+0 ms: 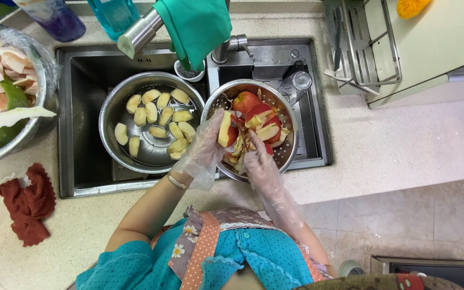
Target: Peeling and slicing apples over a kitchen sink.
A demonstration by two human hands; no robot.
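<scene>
Head view over a double sink (pixel 81 177) set into a pale speckled tabletop (pixel 393 145). The left hand (pixel 205 147), gloved in clear plastic, is closed around an apple wedge (pixel 224 130), which is held above the near-left rim of a perforated steel colander (pixel 288 153). The right hand (pixel 259 158), likewise gloved, is held just beside the wedge with fingers curled; a thin tool appears to be gripped, but what it is cannot be told. The colander is seated over the right basin and is filled with red apple pieces (pixel 246 101) and strips of peel (pixel 267 131). In the left basin a round steel bowl (pixel 108 115) is placed, in which peeled pale apple slices (pixel 159 115) are spread in shallow water. A green cloth (pixel 194 24) is draped over the tap at the far edge of the sink. At the tabletop's left edge a bag-lined bowl (pixel 41 75) heaped with pale and green fruit scraps (pixel 6 91) is seen, and nearer the front a crumpled dark red cloth (pixel 28 204) is laid. A dish rack (pixel 361 53) is set at the far right corner.
</scene>
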